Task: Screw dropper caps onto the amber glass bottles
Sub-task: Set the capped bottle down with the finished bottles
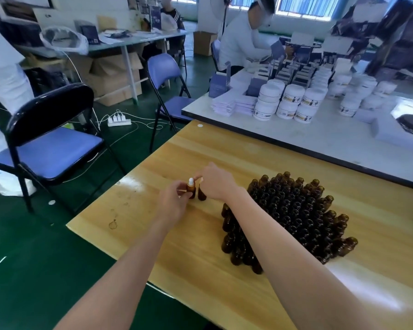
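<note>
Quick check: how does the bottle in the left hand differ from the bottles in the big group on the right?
The held bottle wears a white dropper cap; the grouped bottles show open necks. The held bottle stands apart from the others, gripped by the left hand; the grouped bottles are packed tightly together. Both are amber glass and upright, over the same wooden table.

Bright daylight from windows [305, 5]; glare on table [188, 258] (edges warped, blurred).
</note>
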